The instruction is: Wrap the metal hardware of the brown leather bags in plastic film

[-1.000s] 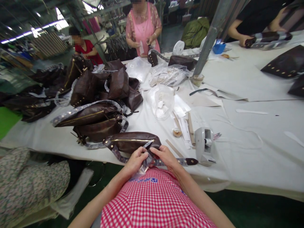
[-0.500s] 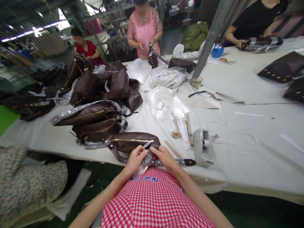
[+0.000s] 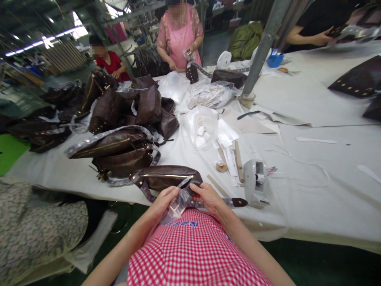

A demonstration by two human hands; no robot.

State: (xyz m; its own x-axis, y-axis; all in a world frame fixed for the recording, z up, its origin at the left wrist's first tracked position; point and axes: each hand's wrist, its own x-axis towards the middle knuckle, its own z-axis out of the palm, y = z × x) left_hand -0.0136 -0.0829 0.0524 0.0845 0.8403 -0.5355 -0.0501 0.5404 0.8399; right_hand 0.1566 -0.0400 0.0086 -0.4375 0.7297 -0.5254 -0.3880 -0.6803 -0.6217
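Observation:
A dark brown leather bag (image 3: pixel 166 177) with a gold zip lies at the near edge of the white table (image 3: pixel 297 190). Its studded strap (image 3: pixel 235 202) runs off to the right along the edge. My left hand (image 3: pixel 162 203) and my right hand (image 3: pixel 208 197) meet just below the bag, both closed on the strap end, which has a gold buckle (image 3: pixel 175 206) in clear plastic wrap. The left fingers pinch the wrapped buckle; the right fingers hold the strap beside it.
A grey tape dispenser (image 3: pixel 255 183) stands right of my hands, with paper strips (image 3: pixel 230 155) and plastic bags (image 3: pixel 202 127) behind it. A heap of brown bags (image 3: pixel 125 119) fills the left. Other people work at the far side, and a metal post (image 3: pixel 262 47) rises from the table.
My left hand has slid down and back from the bag, drawing the plastic-wrapped buckle into view. My right hand has hardly moved.

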